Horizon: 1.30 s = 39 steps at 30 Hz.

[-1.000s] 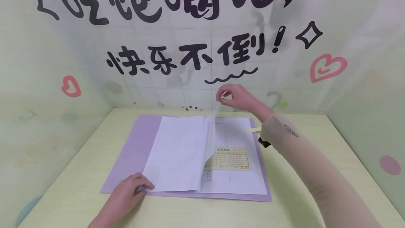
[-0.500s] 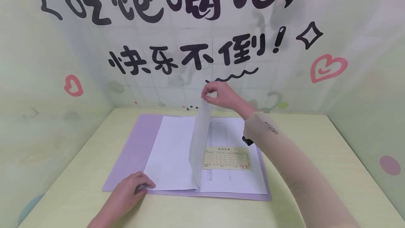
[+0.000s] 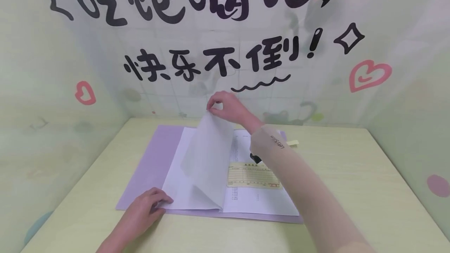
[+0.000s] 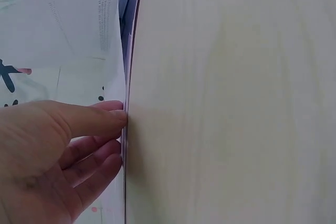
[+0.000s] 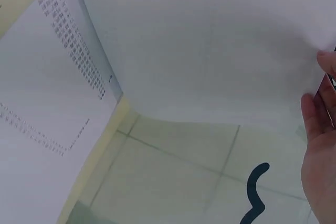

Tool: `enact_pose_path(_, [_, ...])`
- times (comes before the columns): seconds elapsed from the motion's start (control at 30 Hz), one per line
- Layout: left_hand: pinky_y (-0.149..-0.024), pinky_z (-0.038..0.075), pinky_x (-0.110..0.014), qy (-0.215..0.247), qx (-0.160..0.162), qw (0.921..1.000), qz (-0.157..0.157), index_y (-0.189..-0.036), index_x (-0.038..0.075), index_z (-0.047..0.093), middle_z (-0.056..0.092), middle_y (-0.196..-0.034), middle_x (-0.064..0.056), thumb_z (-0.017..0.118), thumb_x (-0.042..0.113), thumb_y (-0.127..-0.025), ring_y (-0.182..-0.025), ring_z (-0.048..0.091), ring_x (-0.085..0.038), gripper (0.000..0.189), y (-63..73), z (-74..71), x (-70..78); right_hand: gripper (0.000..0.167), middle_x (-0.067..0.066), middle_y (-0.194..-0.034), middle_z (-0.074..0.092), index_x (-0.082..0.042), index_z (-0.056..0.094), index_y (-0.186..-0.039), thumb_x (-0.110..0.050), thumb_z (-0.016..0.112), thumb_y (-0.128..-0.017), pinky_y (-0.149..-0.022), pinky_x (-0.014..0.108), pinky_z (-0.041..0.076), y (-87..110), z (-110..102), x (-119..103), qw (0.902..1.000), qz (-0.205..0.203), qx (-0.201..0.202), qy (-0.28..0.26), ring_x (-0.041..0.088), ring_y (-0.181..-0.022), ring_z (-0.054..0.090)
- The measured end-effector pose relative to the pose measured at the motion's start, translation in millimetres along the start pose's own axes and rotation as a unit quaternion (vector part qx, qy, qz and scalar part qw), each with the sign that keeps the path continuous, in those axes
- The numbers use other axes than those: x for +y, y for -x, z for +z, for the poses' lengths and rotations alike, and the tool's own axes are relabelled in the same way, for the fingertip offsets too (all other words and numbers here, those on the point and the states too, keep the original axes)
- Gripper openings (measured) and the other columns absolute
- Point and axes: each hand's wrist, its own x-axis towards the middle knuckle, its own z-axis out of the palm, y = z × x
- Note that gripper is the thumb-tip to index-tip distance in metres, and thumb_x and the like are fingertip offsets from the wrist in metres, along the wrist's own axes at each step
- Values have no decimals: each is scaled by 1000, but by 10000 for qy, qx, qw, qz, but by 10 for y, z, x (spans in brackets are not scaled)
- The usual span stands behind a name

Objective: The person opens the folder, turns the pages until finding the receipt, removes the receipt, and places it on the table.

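Observation:
A purple folder (image 3: 144, 167) lies spread on the table with white pages in it. My right hand (image 3: 226, 104) pinches the upper corner of one white page (image 3: 214, 151) between thumb and fingertips. That page stands raised and bowed over the left-hand pages, as the right wrist view also shows at close range. My left hand (image 3: 144, 208) rests at the lower left corner of the left-hand pages (image 3: 175, 186), its fingertips and thumb (image 4: 105, 121) at their edge. A yellowish printed form slip (image 3: 253, 175) lies on the printed right-hand page (image 3: 246, 202), partly behind my right sleeve.
A pale wooden table (image 3: 351, 190) carries the folder. Behind it hangs a white sheet (image 3: 211, 30) with large black writing. A cream tab (image 3: 292, 143) sticks out past the folder's right edge, near a small black object (image 3: 255, 158) beside the right sleeve.
My right hand has moved left, carrying the pinched page from upright near the middle to leaning over the left-hand pages. My left hand stays at the lower left corner.

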Motion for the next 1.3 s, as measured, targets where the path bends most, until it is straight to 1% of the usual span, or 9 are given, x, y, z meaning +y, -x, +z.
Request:
enact_pose_path(0.2, [-72, 54, -21, 91, -41, 9999, 28, -90, 22, 74, 64, -95, 13, 82, -1, -71, -81, 57, 1, 31, 2, 4, -33, 10, 4, -100, 74, -9, 74, -98, -10, 66, -93, -102, 33, 45, -57, 273, -41, 9994, -176, 265, 148, 23, -106, 61])
enact_pose_path(0.43, [-79, 58, -27, 77, 154, 9999, -2, -94, 18, 71, 67, -100, 7, 83, -1, -69, -89, 66, -12, 34, -28, 18, -42, 7, 2, -108, 72, -14, 77, -95, -16, 70, -91, -104, 34, 45, -95, 553, -36, 9955, -72, 793, 505, 22, -112, 55])
enact_pose_path(0.5, [-79, 58, -27, 105, 168, 9998, -22, -94, 17, 71, 67, -100, 6, 84, -1, -69, -88, 65, -12, 34, -33, 19, -41, 8, 1, -110, 71, -17, 77, -95, -18, 71, -91, -101, 33, 47, -112, 627, -28, 9947, -10, 829, 601, 21, -111, 54])
enact_pose_path(0.63, [-79, 57, -27, 137, 117, 9998, -47, -94, 17, 72, 67, -99, 5, 84, 1, -69, -87, 64, -11, 33, -37, 9, -51, 8, 2, -114, 66, -18, 78, -95, -19, 70, -92, -98, 34, 48, -149, 799, -20, 9955, 116, 800, 492, 21, -109, 53])
enact_pose_path(0.77, [-78, 57, -27, 176, 121, 9998, -22, -95, 18, 72, 67, -99, 7, 84, 2, -69, -87, 63, -9, 33, -26, 2, -75, 9, 3, -114, 59, -18, 77, -96, -19, 68, -94, -94, 33, 48, -163, 979, -48, 9965, 483, 682, 85, 20, -107, 53])
enact_pose_path(0.9, [-78, 57, -27, 207, 171, 9996, 45, -96, 18, 72, 67, -99, 7, 85, 2, -69, -86, 63, -9, 34, -15, 3, -87, 12, 0, -108, 62, -19, 76, -100, -20, 66, -95, -92, 27, 50, -169, 1112, -84, 9954, 826, 445, -204, 15, -103, 58])
enact_pose_path(0.97, [-78, 57, -27, 202, 114, 9997, -83, -97, 16, 72, 66, -98, 6, 84, 3, -70, -86, 63, -10, 33, -15, -3, -85, 13, -2, -107, 66, -19, 76, -102, -19, 65, -95, -94, 26, 50, -175, 1162, -95, 9955, 860, 343, -189, 13, -103, 60])
enact_pose_path(1.13, [-77, 59, -26, 421, -120, 9972, -600, -101, 3, 68, 63, -98, -1, 83, 4, -71, -85, 66, -15, 34, -15, -24, -79, 16, -2, -113, 69, -18, 74, -108, -20, 65, -95, -102, 26, 48, -171, 1260, -124, 9969, 785, 0, -61, 13, -111, 61])
enact_pose_path(1.3, [-79, 60, -29, 642, -189, 9949, -756, -115, -5, 63, 64, -101, -6, 83, 3, -72, -88, 68, -21, 48, 4, -46, -86, 26, -2, -121, 67, -18, 69, -119, -20, 68, -93, -110, 27, 43, -126, 1340, -136, 9964, 727, -437, 56, 14, -121, 58])
